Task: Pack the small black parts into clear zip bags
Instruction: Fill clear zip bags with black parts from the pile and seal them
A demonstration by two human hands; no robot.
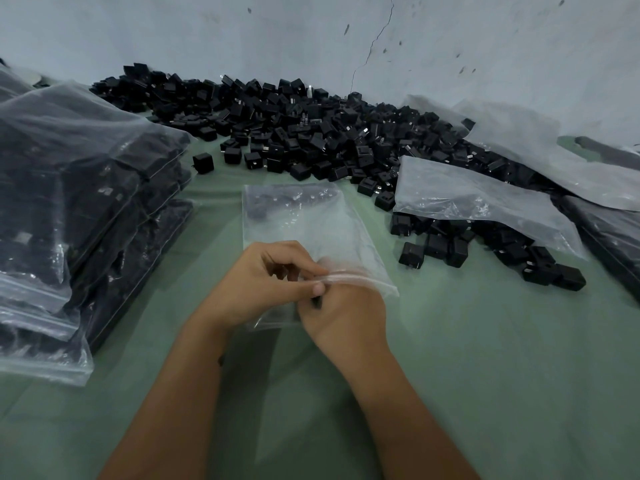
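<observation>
Centre frame, the left hand (pixel 266 282) and right hand (pixel 343 313) both pinch the zip edge of a clear bag (pixel 304 223) on a green cloth (pixel 485 358). Black parts (pixel 294 133) heap behind. No writing is legible.

A pale green cloth (pixel 485 358) covers the work surface from nine o'clock round to three o'clock, lying in soft folds and creases near six o'clock. Behind it, across twelve o'clock, stands a grey-white wall (pixel 242 36), scuffed with dark marks, with a thin crack (pixel 372 43) running downward at one o'clock.
</observation>
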